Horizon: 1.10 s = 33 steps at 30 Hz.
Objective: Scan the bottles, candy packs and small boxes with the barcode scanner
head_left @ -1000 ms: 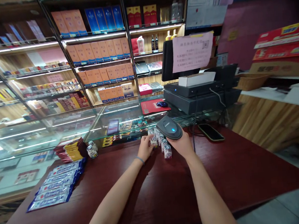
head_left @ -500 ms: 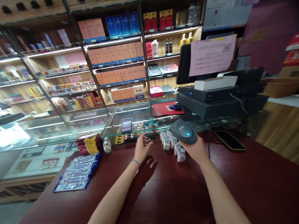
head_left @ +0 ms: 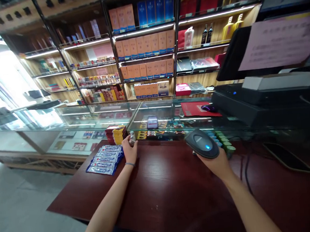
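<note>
Left hand (head_left: 130, 153): fingers narrowed about small bottle (head_left: 131, 139), bench (head_left: 160, 187), 11 o'clock; firm hold cannot be told. Right hand (head_left: 218, 163): fingers around scanner (head_left: 202, 143), 1 o'clock. Step, presumably: bottle handling. Next move: likely calls for sure pinch, clear of stacked packets (head_left: 116, 135).

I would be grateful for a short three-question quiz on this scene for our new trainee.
1. Which hand holds the scanner?
2. True or false: as the camera sees it, the phone lies to the right of the scanner.
3. Which of these is the left hand closest to? A) red mat; B) small jars; C) monitor.

Key: 1. The right hand. 2. True. 3. B.
</note>
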Available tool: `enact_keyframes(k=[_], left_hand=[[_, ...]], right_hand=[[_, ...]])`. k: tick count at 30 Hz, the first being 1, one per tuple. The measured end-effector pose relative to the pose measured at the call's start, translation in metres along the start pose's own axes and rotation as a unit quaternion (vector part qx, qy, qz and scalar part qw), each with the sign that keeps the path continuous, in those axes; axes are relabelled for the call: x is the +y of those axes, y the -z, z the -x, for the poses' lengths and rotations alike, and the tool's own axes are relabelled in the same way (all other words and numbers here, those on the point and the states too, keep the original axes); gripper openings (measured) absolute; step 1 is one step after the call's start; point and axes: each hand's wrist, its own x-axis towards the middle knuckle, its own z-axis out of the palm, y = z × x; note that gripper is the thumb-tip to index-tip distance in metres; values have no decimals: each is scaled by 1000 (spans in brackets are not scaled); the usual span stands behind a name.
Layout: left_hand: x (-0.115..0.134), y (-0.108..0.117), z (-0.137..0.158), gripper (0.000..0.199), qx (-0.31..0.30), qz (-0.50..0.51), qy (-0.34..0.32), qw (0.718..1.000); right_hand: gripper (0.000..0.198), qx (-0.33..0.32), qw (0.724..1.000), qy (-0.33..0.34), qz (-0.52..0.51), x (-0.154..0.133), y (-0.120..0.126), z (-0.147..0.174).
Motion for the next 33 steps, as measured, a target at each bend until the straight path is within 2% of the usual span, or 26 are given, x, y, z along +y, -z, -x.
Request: enact_keyframes(k=[3,6,10,14,17,21,24,26,28,30,32,33], left_hand=[[-11,7,-6,52,17,-10,-27,999],[-21,7,-11,56,3,-28,-40,999],[-37,4,-14,69,-50,-106,-42,992],[-52,1,-12,81,-115,-130,-49,984],[-56,1,-10,77,-123,-112,-75,983],[-52,2,-9,56,-91,-77,-69,990],[-43,1,-8,44,-78,-9,-23,997],[-34,0,-7,47,-84,91,48,991],[-25,0,-5,56,-125,229,157,952],[-15,1,-2,64,-192,353,256,879],[-5,4,2,69,-256,425,301,815],[-2,5,3,71,-280,444,308,794]], right_hand=[[54,-30,999,10,22,-6,-15,7],[47,-82,995,31,38,-12,-31,16],[30,-154,983,77,68,-19,-47,28],[27,-190,978,61,63,-25,-52,35],[32,-200,977,51,50,-28,-53,37],[32,-208,975,44,57,-26,-54,37],[35,-208,975,43,68,-23,-54,38],[37,-204,975,40,72,-23,-53,38],[38,-204,976,27,67,-26,-52,38],[40,-214,975,4,57,-30,-50,37],[46,-232,971,-14,61,-34,-48,36],[50,-241,968,-13,69,-35,-48,36]])
